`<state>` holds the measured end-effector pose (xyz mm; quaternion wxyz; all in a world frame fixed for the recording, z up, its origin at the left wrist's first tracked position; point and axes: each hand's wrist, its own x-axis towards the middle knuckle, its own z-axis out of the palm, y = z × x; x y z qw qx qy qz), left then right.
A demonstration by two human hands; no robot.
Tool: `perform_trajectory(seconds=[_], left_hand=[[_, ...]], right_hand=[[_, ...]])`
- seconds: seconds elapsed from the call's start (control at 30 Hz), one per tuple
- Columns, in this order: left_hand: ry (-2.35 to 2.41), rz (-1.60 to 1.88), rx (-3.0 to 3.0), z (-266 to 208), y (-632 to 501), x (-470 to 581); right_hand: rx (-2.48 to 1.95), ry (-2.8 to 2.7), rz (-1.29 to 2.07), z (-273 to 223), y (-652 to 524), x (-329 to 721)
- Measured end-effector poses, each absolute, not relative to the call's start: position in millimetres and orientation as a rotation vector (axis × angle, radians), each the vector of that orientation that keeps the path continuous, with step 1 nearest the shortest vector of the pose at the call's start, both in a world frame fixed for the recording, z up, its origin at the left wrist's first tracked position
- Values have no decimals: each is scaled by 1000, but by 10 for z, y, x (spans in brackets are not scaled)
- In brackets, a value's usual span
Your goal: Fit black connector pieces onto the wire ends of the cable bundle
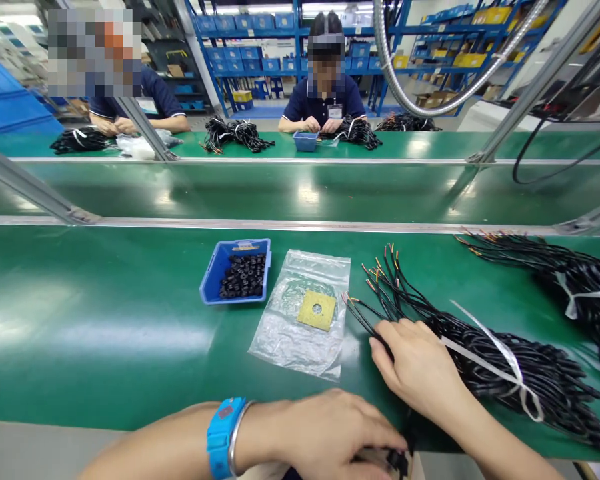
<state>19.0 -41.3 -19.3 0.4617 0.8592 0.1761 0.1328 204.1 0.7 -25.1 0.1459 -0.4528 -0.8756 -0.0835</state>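
The left hand (pixel 345 427) pinches a small black part (pixel 397 461); farther right, the right hand (pixel 415 363) closes on black cables (pixel 545 363), a clear bag (pixel 285 333) lying left.

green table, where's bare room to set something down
The widest bare patch is the green table left of the blue bin, back to the metal rail. A smaller one lies between the bin, the plastic bag and the left forearm. The right is crowded: two bundles of black cables, with the right hand at the nearer one.
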Motion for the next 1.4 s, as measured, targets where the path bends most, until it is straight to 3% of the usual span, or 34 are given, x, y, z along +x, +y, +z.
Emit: perform_trajectory(seconds=[0.13, 0.27, 0.33, 0.4, 0.5, 0.67, 0.9, 1.07, 1.23, 1.4], left_hand=[[466, 416, 2171, -210, -398, 156], [632, 628, 2128, 59, -198, -224], [939, 817, 2105, 219, -31, -534], [1561, 948, 2096, 302, 159, -858], [2004, 544, 2177, 242, 406, -1240], [1918, 404, 2228, 50, 525, -1421], [1865, 625, 2160, 202, 444, -1347], [1219, 918, 1605, 230, 318, -979], [981, 773, 1141, 4, 211, -524], [1256, 783, 1719, -165, 237, -330]], right_hand=[[-1099, -2517, 29, -335, -23, 1972], [-1000, -2448, 283, -413, -76, 1917], [-1025, -2430, 361, -428, -104, 1900], [-1071, -2428, 411, -428, -129, 1888], [-1104, -2422, 437, -418, -151, 1877], [-1088, -2353, 537, -368, -140, 1884], [-1094, -2202, 622, -257, -115, 1900], [-1177, -2092, 679, -218, -74, 1910], [-1207, -2029, 715, -222, -40, 1920], [-1213, -1967, 804, -233, -41, 1917]])
